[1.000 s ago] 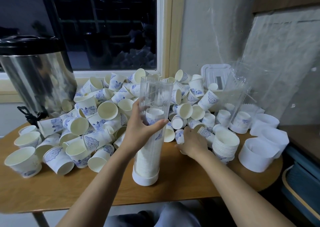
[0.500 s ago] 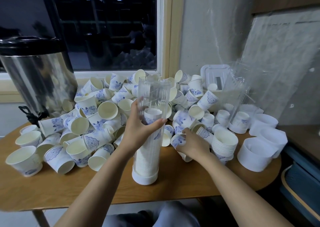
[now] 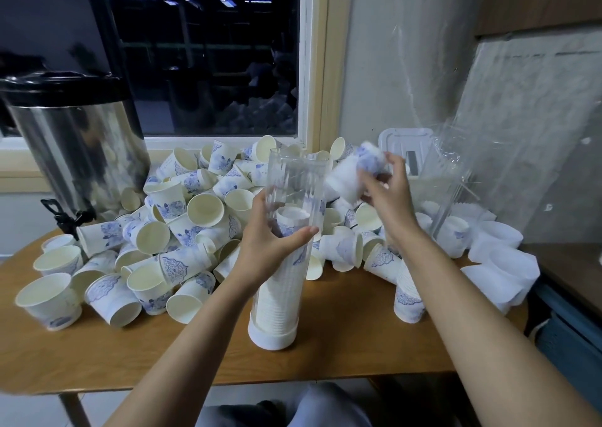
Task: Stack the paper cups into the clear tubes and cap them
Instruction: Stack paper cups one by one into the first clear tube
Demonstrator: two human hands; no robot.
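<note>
Standing upright on the wooden counter [image 3: 358, 348], the clear tube [image 3: 294, 179] is seated in a white cap [image 3: 273, 335] at its base and contains a nested stack of paper cups [image 3: 280, 296] that fills roughly its lower half. The left grip [image 3: 273, 240] is wrapped around the tube's middle, with the thumb lying across the near side. The right grip [image 3: 387, 195] is raised just right of the tube's open mouth and clasps a tilted, motion-blurred bundle of cups [image 3: 351, 179], blue-printed end uppermost; the number of cups in it cannot be told. A heap of loose cups [image 3: 195, 205], white with blue print, covers the counter behind and left of the tube, some upright and most on their sides. Another nested stack [image 3: 407, 299] rests to the right of the tube, beside the right forearm. Spare white caps [image 3: 501, 263] sit at the counter's right end, near clear plastic tubes [image 3: 456, 172] against the wall. A steel urn [image 3: 75, 152] stands at far left, beside a dark window [image 3: 208, 51].
</note>
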